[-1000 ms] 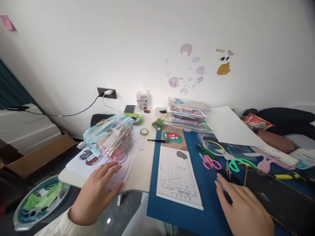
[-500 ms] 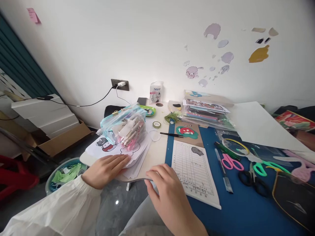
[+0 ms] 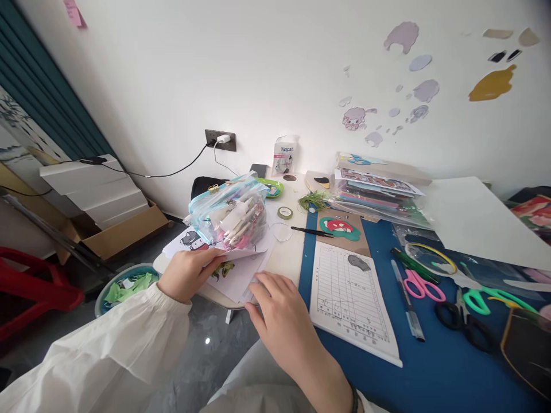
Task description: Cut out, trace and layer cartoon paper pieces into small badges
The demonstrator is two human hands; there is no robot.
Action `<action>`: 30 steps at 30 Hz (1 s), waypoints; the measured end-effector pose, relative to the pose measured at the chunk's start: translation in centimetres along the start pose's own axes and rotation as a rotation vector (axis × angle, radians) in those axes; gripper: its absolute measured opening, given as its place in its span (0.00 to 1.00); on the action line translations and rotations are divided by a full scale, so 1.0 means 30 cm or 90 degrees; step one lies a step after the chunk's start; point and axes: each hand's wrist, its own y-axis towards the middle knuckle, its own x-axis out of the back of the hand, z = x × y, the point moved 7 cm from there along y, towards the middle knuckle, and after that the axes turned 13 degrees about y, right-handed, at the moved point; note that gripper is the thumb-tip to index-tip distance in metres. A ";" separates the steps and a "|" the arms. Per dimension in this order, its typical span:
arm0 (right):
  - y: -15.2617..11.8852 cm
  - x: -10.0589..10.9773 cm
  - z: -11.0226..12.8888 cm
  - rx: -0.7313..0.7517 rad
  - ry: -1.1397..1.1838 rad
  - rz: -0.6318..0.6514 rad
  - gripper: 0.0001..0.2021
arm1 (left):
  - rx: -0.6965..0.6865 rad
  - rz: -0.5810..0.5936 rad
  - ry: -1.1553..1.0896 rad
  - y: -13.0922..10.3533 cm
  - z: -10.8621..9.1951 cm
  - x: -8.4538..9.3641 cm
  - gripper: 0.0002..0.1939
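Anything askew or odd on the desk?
Mildly: the stuffed clear pouch lies slanted on the papers, weighing on the top sheet whose near edge the left hand holds up, so the sheet bends. I see nothing spilled.

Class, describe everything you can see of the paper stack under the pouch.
The white paper stack lies unevenly layered at the table's near edge. A grey and red figure shows on top. The left hand holds an upper edge raised, a greenish picture visible beneath. A bulging clear pouch rests on the stack. The right hand is at its right side; contact is unclear.
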 end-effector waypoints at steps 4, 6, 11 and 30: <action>-0.005 -0.012 -0.012 -0.009 -0.038 0.018 0.14 | -0.004 -0.006 -0.010 -0.008 -0.006 0.002 0.20; -0.007 -0.012 -0.016 -0.007 -0.050 0.015 0.18 | -0.021 -0.005 -0.022 -0.013 -0.012 0.002 0.20; -0.022 0.002 -0.014 0.003 -0.025 -0.028 0.12 | -0.057 -0.011 -0.056 -0.035 -0.022 0.001 0.16; -0.019 -0.018 -0.015 -0.138 -0.010 0.181 0.23 | -0.185 -0.039 0.001 -0.108 -0.075 -0.024 0.17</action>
